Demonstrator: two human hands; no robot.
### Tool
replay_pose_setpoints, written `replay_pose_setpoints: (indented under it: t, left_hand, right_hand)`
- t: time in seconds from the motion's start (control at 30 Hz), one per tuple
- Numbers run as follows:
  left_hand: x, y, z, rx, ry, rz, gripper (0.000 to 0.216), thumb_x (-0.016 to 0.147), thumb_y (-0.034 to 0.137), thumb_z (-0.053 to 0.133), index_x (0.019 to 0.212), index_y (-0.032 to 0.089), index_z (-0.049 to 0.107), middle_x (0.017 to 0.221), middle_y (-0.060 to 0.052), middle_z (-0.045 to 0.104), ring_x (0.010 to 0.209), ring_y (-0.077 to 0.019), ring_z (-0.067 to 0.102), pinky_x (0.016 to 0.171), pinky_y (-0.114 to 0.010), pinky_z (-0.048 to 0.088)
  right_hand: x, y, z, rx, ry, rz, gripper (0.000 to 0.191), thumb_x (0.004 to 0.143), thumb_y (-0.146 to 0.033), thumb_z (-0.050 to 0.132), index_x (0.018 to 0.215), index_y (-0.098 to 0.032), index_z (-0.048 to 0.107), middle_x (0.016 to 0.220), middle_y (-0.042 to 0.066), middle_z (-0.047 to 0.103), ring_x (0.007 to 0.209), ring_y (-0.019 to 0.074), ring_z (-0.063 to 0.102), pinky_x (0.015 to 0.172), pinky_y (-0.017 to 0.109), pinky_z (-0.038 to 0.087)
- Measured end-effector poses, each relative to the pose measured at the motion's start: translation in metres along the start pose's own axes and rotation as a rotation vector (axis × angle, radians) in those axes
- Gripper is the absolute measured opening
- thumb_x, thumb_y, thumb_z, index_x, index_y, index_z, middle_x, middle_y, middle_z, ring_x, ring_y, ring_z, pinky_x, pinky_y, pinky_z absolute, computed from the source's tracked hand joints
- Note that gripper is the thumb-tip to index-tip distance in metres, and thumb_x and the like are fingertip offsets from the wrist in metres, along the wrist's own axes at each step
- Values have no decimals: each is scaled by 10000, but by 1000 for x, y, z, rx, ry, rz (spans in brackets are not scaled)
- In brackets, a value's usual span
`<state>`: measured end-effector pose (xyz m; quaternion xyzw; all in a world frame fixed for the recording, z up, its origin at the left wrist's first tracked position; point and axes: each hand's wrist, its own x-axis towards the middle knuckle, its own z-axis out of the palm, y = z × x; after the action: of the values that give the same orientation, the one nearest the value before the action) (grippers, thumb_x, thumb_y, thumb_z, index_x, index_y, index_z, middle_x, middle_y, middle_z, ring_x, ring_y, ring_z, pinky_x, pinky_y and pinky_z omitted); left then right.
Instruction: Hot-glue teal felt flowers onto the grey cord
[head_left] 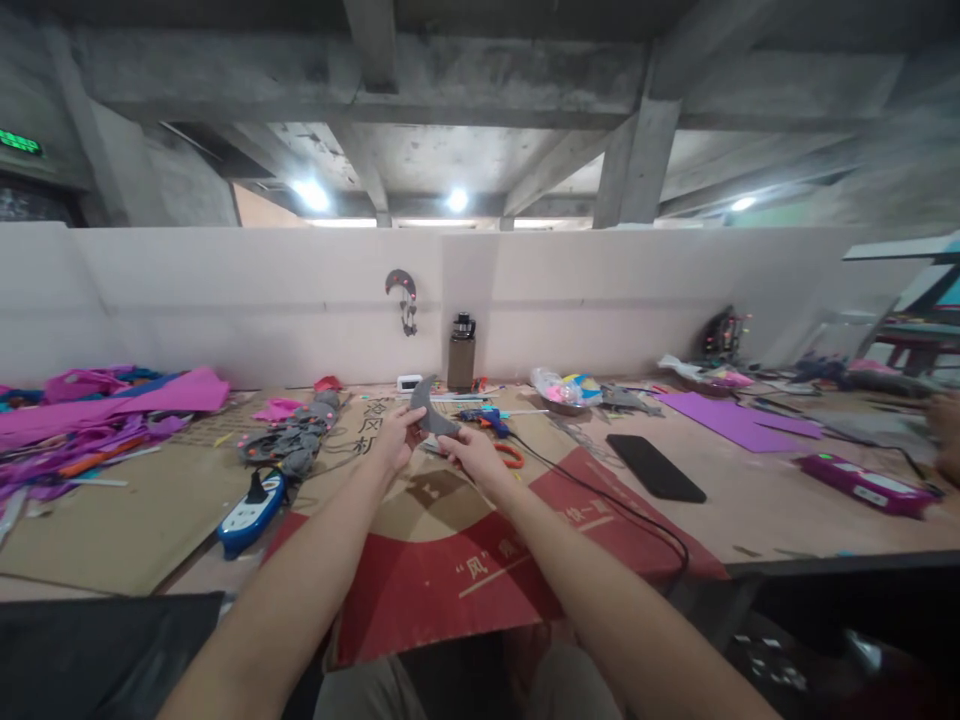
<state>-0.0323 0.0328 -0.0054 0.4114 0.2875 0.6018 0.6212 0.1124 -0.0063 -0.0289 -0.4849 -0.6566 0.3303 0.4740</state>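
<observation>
Grey crescent (429, 408) raised above cardboard (420, 600), at view centre. Left hand (401, 437) pinches its edge at nine o'clock, right hand (478, 460) its tip at four, probably to steady it. Glue gun (493, 421) at three, seemingly for easy reach.

We count two of the wearer's hands, one left hand (401, 440) and one right hand (478, 460). Crescents we make two: one plain grey crescent (431, 408) and one hanging crescent ornament (400, 279). We tally two power strips, one blue strip (250, 514) and one magenta strip (870, 484), plus one dark bottle (461, 360) and one black phone (655, 467). The felt scraps (142, 403) at left overlap too much for us to count.
</observation>
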Motion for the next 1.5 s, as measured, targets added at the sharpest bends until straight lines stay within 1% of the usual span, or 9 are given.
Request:
replay_pose_setpoints:
  t: [0.23, 0.4, 0.53, 0.73, 0.9, 1.03, 1.13, 1.27, 1.5]
  left_hand:
    - [18, 2, -19, -9, 179, 46, 144, 629, 144, 628, 767, 157, 591, 624, 37, 629, 504, -78, 561, 488, -182, 435]
    - [19, 0, -23, 51, 210, 15, 115, 661, 129, 604, 775, 128, 615, 623, -11, 654, 502, -104, 585, 466, -194, 435]
    - [17, 0, -26, 99, 233, 1, 76, 678, 123, 619, 753, 115, 622, 622, -27, 660, 480, -100, 579, 452, -190, 431]
    - [22, 4, -35, 125, 280, 12, 42, 694, 108, 606, 736, 106, 616, 560, -15, 636, 423, -86, 542, 404, -166, 393]
    - [26, 7, -39, 67, 271, 10, 103, 721, 48, 520, 757, 104, 598, 583, -16, 641, 433, -88, 555, 409, -172, 416]
    - [23, 9, -34, -2, 188, -10, 129, 727, 35, 551, 807, 128, 593, 675, -14, 669, 548, -97, 618, 560, -204, 511]
    - [17, 11, -28, -36, 113, -32, 129, 734, 43, 579, 826, 132, 596, 746, -36, 686, 624, -119, 649, 620, -240, 541]
    - [12, 14, -24, -63, 56, -40, 91, 750, 73, 600, 806, 143, 584, 716, -23, 675, 561, -101, 629, 518, -202, 523]
    - [9, 17, -19, -60, -11, -41, 171, 729, 56, 626, 879, 135, 602, 723, -14, 657, 526, -62, 596, 401, -111, 437]
  right_hand:
    - [0, 21, -51, -607, -22, 45, 205, 759, -295, 585, 849, -125, 653, 932, 146, 629, 916, 245, 557, 818, 341, 386]
    - [-11, 22, -45, -918, -95, 70, 321, 790, -296, 549, 1067, -143, 606, 1123, 201, 554, 1095, 338, 475, 891, 433, 338]
    - [-10, 16, -41, -1031, -176, 32, 394, 776, -282, 545, 1150, -159, 547, 1123, 208, 562, 1056, 341, 514, 845, 419, 365]
    - [-3, 22, -51, -1025, -258, -40, 405, 781, -317, 523, 1168, -202, 499, 959, 112, 651, 848, 241, 611, 696, 295, 405]
    - [-6, 30, -51, -775, -72, -148, 600, 782, -164, 482, 1358, -211, 323, 1090, 109, 596, 953, 205, 573, 790, 277, 411]
    - [-4, 28, -49, -499, 97, -238, 662, 742, -89, 463, 1376, -156, 287, 1122, 126, 543, 995, 193, 523, 873, 299, 417]
    - [-4, 26, -48, -409, 138, -259, 663, 724, -105, 486, 1362, -160, 314, 1100, 119, 544, 981, 200, 521, 884, 335, 427]
    - [-6, 23, -48, -288, 67, -213, 549, 735, -141, 518, 1274, -185, 421, 1092, 82, 608, 965, 189, 572, 859, 317, 442]
    - [-13, 17, -47, -417, 47, -236, 396, 773, -214, 542, 1169, -195, 535, 1035, 69, 657, 884, 185, 610, 795, 285, 448]
